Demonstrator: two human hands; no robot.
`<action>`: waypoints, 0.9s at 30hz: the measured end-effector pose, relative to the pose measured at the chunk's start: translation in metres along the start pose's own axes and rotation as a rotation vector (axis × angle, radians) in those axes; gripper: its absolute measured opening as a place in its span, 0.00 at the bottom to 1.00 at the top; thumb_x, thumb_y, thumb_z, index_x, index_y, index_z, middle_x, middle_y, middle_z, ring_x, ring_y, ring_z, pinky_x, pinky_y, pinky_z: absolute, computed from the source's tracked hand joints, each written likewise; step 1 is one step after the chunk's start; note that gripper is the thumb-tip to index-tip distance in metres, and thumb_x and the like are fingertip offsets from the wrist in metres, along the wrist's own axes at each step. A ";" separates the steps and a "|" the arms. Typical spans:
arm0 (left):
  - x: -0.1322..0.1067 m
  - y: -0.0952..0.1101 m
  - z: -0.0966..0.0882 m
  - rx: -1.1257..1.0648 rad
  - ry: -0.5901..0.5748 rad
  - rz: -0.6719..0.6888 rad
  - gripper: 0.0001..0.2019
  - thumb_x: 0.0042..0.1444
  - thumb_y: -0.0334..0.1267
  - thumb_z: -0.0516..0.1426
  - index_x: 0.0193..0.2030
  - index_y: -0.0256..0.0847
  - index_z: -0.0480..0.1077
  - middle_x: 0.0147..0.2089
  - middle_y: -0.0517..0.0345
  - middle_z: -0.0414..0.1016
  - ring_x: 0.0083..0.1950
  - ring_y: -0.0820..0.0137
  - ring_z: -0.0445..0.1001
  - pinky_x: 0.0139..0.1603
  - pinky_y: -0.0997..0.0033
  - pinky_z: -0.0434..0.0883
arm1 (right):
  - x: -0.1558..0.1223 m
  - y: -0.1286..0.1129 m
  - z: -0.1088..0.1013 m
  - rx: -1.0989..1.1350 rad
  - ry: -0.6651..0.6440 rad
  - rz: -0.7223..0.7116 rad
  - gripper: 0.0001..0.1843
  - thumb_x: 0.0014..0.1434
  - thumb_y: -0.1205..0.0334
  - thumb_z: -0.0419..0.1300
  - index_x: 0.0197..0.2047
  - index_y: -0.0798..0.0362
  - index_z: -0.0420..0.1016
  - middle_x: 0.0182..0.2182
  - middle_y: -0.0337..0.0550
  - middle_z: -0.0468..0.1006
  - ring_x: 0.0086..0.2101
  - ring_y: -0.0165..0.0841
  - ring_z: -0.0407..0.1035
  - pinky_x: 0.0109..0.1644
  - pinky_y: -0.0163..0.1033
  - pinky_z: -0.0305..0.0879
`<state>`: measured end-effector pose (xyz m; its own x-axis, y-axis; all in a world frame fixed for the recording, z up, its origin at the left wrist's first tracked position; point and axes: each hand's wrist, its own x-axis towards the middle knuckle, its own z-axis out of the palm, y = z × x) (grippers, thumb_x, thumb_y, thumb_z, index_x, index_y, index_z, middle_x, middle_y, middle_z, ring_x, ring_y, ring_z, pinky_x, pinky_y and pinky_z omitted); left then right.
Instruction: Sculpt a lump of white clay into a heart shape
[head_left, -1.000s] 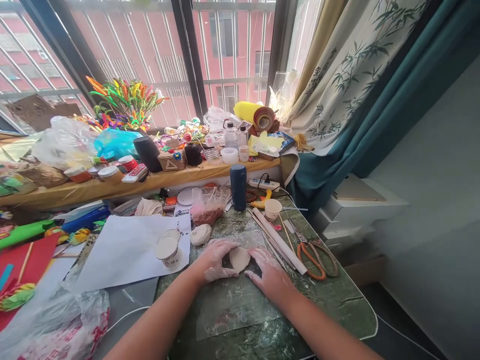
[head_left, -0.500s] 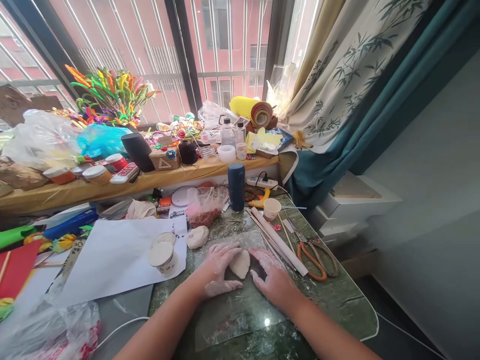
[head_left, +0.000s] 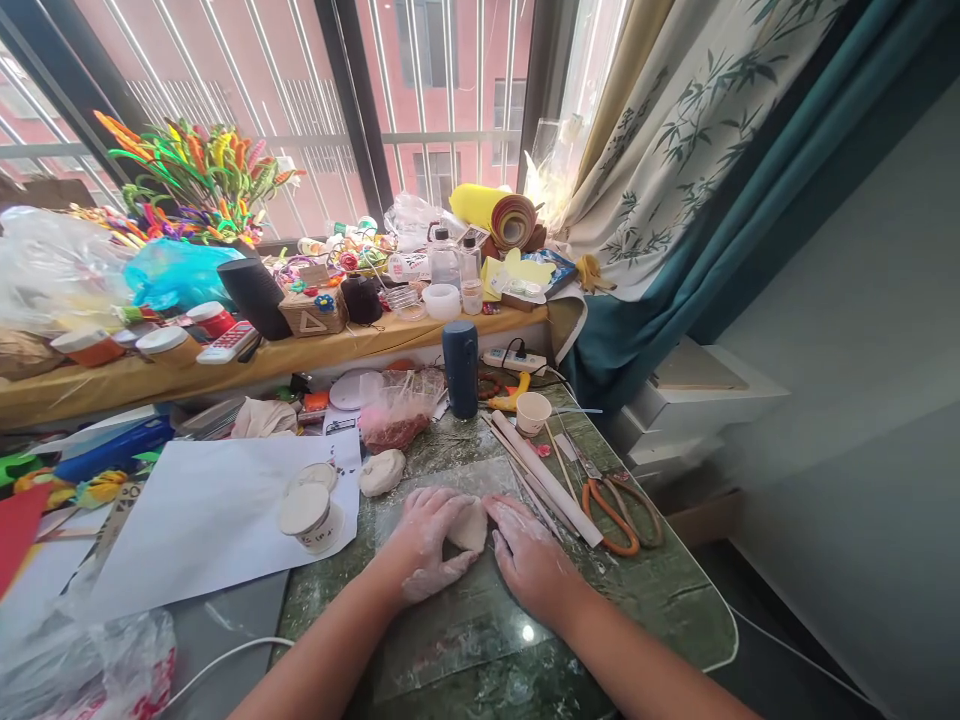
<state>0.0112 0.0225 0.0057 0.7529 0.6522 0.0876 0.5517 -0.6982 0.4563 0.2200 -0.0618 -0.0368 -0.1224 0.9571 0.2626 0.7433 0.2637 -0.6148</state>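
A flattened piece of white dough [head_left: 469, 526] lies on a clear plastic sheet [head_left: 450, 650] on the green table. My left hand [head_left: 431, 540] curves around the dough's left side, fingers along its far edge and thumb along the near edge. My right hand [head_left: 529, 550] rests at the right of the dough, fingers stretched out and close together, the fingertips at its upper right edge. White residue coats both hands. A second lump of white dough [head_left: 382, 472] sits beyond my left hand.
Right of my hands lie a pale rolling stick [head_left: 551, 482], thin sticks and orange-handled scissors [head_left: 615, 515]. Behind stand a paper cup [head_left: 533, 413] and a dark blue cylinder [head_left: 460, 370]. Lidded cups [head_left: 309, 520] stand on white paper [head_left: 187, 520] to the left.
My right hand has moved in to the dough's edge, its thumb drawn closer to the fingers. My left hand stays around the dough. The whole view has shifted slightly.
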 end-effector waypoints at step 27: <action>-0.052 0.012 -0.002 0.049 -0.143 0.187 0.34 0.54 0.34 0.60 0.70 0.48 0.62 0.69 0.48 0.69 0.66 0.52 0.69 0.67 0.44 0.68 | 0.003 0.002 0.004 -0.047 -0.062 0.100 0.35 0.57 0.79 0.49 0.68 0.60 0.70 0.63 0.55 0.74 0.67 0.43 0.62 0.73 0.53 0.58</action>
<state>-0.0220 -0.0185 0.0083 0.8848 0.4643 0.0386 0.4122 -0.8187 0.3998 0.2189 -0.0581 -0.0401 -0.0856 0.9844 0.1538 0.7834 0.1619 -0.6000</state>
